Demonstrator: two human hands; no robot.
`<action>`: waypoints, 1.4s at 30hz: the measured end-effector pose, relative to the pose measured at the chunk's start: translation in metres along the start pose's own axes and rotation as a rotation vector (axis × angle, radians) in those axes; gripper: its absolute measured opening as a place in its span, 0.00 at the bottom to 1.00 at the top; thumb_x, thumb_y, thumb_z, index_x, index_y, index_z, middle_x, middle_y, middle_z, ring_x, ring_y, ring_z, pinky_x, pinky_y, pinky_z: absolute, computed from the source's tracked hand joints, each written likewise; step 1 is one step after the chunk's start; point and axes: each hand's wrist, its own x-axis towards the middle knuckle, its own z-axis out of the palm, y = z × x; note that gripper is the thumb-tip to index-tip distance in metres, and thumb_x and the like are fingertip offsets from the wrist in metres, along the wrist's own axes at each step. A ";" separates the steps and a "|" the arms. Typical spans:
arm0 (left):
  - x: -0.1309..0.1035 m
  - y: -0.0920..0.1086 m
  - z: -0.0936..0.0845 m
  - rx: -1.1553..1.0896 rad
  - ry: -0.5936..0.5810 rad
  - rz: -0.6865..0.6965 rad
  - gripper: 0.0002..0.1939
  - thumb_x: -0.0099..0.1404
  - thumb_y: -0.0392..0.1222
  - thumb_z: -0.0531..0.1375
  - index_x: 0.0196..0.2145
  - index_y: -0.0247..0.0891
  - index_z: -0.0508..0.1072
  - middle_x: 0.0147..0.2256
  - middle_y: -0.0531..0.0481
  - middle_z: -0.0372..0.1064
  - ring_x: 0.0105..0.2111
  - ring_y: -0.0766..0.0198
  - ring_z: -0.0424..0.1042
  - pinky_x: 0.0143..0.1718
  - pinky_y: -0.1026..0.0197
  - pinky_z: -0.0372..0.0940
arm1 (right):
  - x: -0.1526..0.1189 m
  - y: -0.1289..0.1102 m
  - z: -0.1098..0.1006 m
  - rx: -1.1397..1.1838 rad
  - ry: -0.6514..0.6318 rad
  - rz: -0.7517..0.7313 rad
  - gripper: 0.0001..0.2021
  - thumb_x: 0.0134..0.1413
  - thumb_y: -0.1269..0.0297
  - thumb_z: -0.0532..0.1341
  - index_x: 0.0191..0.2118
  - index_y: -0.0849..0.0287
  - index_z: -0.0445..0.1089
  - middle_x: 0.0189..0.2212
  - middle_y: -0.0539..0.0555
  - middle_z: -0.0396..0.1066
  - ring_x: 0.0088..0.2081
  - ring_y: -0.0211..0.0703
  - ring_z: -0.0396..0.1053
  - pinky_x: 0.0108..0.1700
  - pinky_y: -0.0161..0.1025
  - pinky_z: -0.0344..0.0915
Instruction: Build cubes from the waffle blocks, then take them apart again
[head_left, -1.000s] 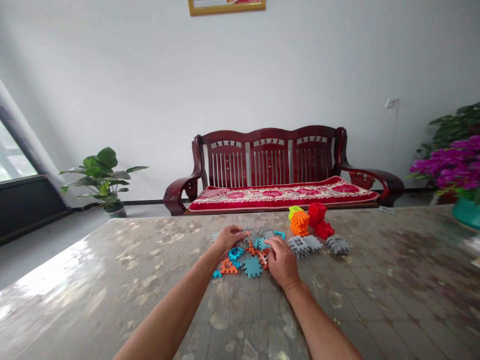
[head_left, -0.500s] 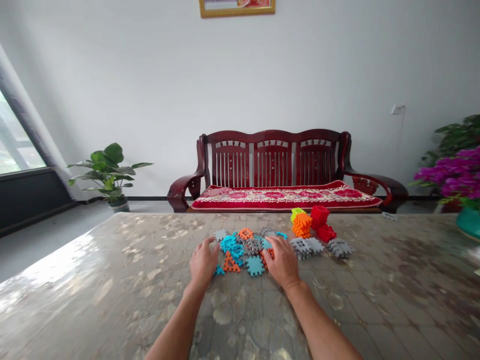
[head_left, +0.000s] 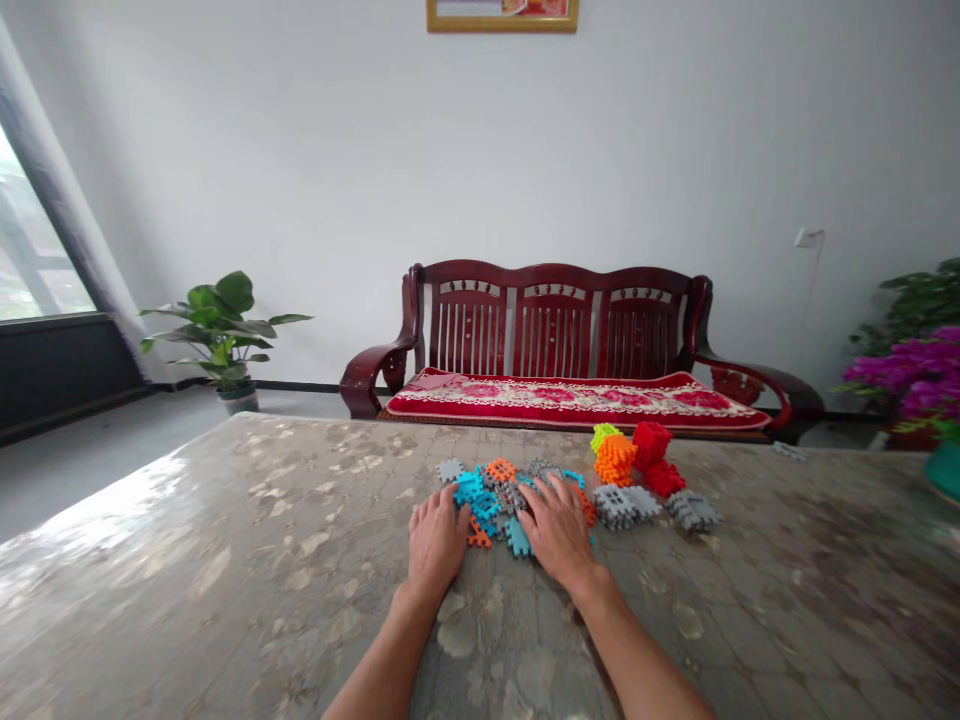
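Note:
Loose interlocking plastic tiles with notched edges lie in a low heap between my hands. My left hand (head_left: 437, 537) rests palm down at the heap's left side, fingers stretched out, beside the blue tiles (head_left: 475, 490) and partly over an orange tile (head_left: 478, 533). Fingers spread, my right hand (head_left: 556, 530) lies across the heap's right side, touching grey and orange tiles and covering part of a teal square tile (head_left: 518, 538). Neither hand grips anything. Toward the back of the heap are an orange tile with a window pattern (head_left: 501, 469) and a light grey tile (head_left: 450, 470).
Right of the heap stand grey tile stacks (head_left: 625, 506), (head_left: 691, 510), an orange stack (head_left: 616, 460), yellow-green tiles (head_left: 604, 436) and red stacks (head_left: 651, 444). A small grey piece (head_left: 790, 452) lies farther right. Behind the patterned table (head_left: 300, 580) is a wooden sofa (head_left: 551, 320).
My left hand has moved right against the heap and covers more of the orange tile. My right hand has shifted inward over the teal tile. The camera view has turned slightly.

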 end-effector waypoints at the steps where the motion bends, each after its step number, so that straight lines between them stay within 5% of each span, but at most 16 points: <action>1: 0.000 0.000 0.001 0.000 0.002 0.008 0.22 0.67 0.47 0.50 0.57 0.40 0.64 0.53 0.40 0.68 0.54 0.52 0.65 0.56 0.52 0.54 | 0.000 -0.001 -0.001 0.000 -0.001 -0.009 0.17 0.57 0.64 0.60 0.52 0.49 0.69 0.49 0.56 0.72 0.57 0.56 0.61 0.57 0.57 0.56; 17: -0.002 0.000 0.003 -0.011 0.033 0.059 0.22 0.67 0.46 0.49 0.57 0.40 0.64 0.54 0.41 0.68 0.54 0.53 0.64 0.57 0.51 0.51 | -0.003 0.000 0.000 0.092 -0.047 -0.040 0.16 0.59 0.64 0.58 0.52 0.50 0.69 0.54 0.55 0.69 0.57 0.52 0.62 0.58 0.53 0.56; 29: -0.004 0.007 -0.003 0.054 0.028 0.051 0.21 0.67 0.43 0.50 0.57 0.41 0.64 0.54 0.44 0.68 0.54 0.55 0.64 0.57 0.52 0.52 | 0.004 -0.001 -0.003 0.285 -0.061 0.060 0.08 0.50 0.68 0.61 0.38 0.53 0.70 0.40 0.53 0.73 0.50 0.51 0.65 0.53 0.48 0.60; 42: -0.002 0.004 -0.001 0.080 0.014 0.059 0.22 0.67 0.45 0.50 0.58 0.41 0.64 0.55 0.42 0.67 0.53 0.54 0.65 0.55 0.52 0.54 | 0.005 0.006 -0.019 0.338 0.186 0.020 0.19 0.47 0.72 0.58 0.47 0.56 0.67 0.50 0.58 0.69 0.53 0.49 0.64 0.57 0.49 0.59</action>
